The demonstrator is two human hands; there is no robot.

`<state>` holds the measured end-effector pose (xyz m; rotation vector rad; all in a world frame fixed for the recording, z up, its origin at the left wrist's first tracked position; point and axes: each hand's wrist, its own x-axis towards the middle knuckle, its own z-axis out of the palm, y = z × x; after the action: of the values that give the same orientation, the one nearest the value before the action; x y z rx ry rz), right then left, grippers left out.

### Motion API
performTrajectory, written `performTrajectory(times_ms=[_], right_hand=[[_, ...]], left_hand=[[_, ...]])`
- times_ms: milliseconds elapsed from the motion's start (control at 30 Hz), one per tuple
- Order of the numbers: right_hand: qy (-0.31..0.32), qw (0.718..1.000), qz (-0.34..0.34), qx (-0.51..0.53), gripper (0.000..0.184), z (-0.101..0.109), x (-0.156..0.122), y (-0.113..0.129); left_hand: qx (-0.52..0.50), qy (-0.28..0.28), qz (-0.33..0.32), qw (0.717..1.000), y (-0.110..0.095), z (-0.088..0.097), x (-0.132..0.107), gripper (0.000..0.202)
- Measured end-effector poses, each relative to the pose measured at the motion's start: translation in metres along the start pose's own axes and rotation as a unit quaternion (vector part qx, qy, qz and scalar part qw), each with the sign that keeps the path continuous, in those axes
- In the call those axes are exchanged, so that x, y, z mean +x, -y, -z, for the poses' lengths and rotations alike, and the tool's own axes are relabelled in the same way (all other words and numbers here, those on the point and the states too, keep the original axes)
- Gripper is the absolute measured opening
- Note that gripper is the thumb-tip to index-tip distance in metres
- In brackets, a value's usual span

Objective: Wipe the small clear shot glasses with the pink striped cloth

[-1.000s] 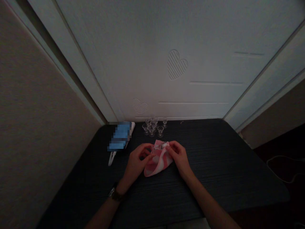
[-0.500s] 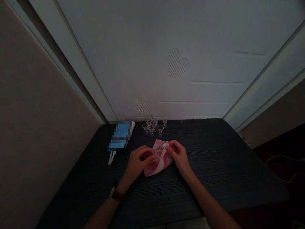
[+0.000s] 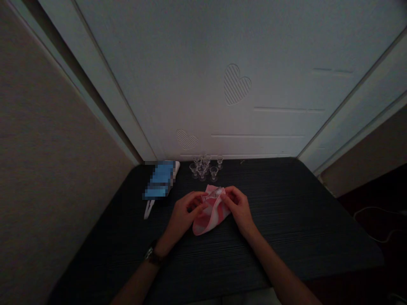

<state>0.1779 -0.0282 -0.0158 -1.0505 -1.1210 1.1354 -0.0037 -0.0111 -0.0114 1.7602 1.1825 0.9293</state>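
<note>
A pink and white cloth (image 3: 210, 221) hangs between my two hands, just above or on the dark table. A small clear glass (image 3: 213, 195) lies tilted in its upper fold, partly wrapped and hard to make out in the dim light. My right hand (image 3: 238, 205) pinches the cloth around the glass's right end, thumb in front. My left hand (image 3: 188, 208) has its thumb and fingers curved at the glass's left end, gripping it. Just beyond the cloth, several small stemmed glasses (image 3: 202, 170) stand upright in a cluster.
A phone with a blurred blue screen (image 3: 160, 180) lies at the table's back left, a white strap (image 3: 149, 209) below it. The dark wooden table (image 3: 286, 224) meets a white panel (image 3: 273, 84) with carved hearts. A white cable (image 3: 369, 231) trails at the far right.
My left fingers have shifted up a little over the glass's left end, the index finger now reaching across it. The right hand and the standing glasses have stayed put.
</note>
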Motion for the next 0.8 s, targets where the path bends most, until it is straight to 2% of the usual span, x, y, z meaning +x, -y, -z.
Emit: performTrajectory(times_ms=[200, 800], right_hand=[[-0.011, 1.0, -0.012, 0.01, 0.017, -0.0003, 0.0013, -0.0009], [-0.012, 1.0, 0.004, -0.02, 0.017, 0.0013, 0.0007, 0.0016]], left_hand=[[-0.021, 0.001, 0.008, 1.0, -0.0032, -0.0004, -0.0004, 0.039], [0.051, -0.017, -0.04, 0.998, 0.0015, 0.0023, -0.0005, 0.018]])
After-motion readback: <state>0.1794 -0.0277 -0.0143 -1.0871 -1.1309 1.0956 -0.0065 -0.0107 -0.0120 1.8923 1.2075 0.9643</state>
